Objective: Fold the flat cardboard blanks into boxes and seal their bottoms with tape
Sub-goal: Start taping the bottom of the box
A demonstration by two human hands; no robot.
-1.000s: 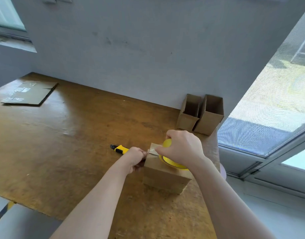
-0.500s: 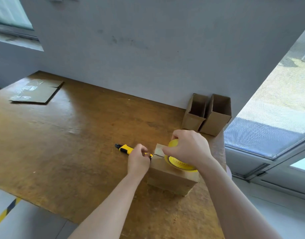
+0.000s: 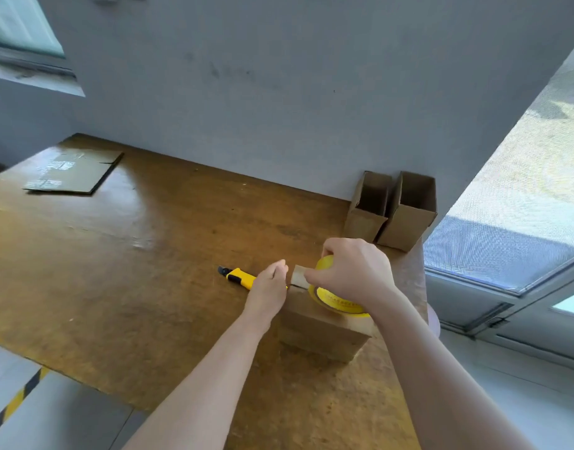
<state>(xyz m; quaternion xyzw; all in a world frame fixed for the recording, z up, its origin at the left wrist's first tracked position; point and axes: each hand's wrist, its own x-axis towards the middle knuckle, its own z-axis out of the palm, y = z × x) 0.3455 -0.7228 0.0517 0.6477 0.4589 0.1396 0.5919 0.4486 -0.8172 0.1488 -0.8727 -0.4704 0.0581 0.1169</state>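
A folded cardboard box stands on the wooden table, bottom side up. On top of it lies a yellow tape roll, which my right hand grips from above. My left hand presses flat against the box's left side, fingers straight, where the tape end comes down. A yellow utility knife lies on the table just left of that hand, partly hidden by it.
Two open cardboard boxes stand at the back right corner against the grey wall. A flat cardboard blank lies at the table's far left. The table's right edge runs beside a window; a striped floor marking shows at lower left.
My left hand has uncurled and now lies flatter along the box's left side. The right hand stays on the tape roll. The camera has moved slightly.
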